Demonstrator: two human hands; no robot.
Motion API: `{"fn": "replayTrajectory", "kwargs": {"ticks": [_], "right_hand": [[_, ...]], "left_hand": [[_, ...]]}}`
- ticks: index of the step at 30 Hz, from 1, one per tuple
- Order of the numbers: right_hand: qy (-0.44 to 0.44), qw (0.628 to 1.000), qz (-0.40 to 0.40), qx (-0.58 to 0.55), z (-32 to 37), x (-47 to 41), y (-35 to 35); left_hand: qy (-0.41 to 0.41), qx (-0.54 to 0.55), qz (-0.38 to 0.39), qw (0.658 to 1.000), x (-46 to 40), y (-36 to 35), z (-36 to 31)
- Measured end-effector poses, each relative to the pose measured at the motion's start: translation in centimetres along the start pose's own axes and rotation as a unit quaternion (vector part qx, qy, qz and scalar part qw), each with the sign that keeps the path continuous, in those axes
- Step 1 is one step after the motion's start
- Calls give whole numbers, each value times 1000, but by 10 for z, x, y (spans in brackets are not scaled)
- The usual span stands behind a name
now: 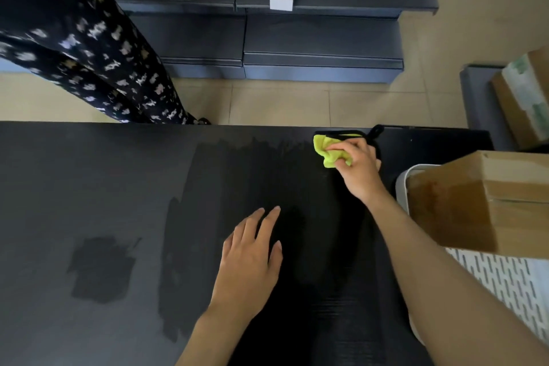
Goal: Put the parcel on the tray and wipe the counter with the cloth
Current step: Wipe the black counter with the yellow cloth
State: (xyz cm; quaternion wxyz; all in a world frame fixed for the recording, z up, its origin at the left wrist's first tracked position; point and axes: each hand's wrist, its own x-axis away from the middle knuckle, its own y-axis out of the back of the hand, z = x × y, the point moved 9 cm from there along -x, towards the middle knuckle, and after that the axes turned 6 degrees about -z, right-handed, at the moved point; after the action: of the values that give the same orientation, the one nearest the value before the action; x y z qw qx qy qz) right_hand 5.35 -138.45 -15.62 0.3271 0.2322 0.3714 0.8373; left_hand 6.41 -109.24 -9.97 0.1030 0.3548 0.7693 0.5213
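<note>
Two hands over the counter [89, 187]: your right hand [359, 169] grips the bunched yellow cloth [325, 148] near the far edge, pressing it to the dark surface. Your left hand [249, 261] lies flat, fingers straight, on the wiped, darker streak [237, 175]. The parcel [487, 202] sits on the white slotted tray [502, 279] at right.

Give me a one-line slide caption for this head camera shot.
Right hand wipes the black counter with a yellow cloth, left hand lies flat, and the parcel sits on the tray.
</note>
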Motion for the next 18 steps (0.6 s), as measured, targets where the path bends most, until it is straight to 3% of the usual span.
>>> {"fn": "replayTrajectory", "kwargs": {"ticks": [7,18], "right_hand": [[17,999,34,7,-10,21,-4],[32,999,40,0,-32,181,-12]], "left_hand": [[6,0,-12,1000,5,12,21],[5,-46,16,999,68,13,52]]}}
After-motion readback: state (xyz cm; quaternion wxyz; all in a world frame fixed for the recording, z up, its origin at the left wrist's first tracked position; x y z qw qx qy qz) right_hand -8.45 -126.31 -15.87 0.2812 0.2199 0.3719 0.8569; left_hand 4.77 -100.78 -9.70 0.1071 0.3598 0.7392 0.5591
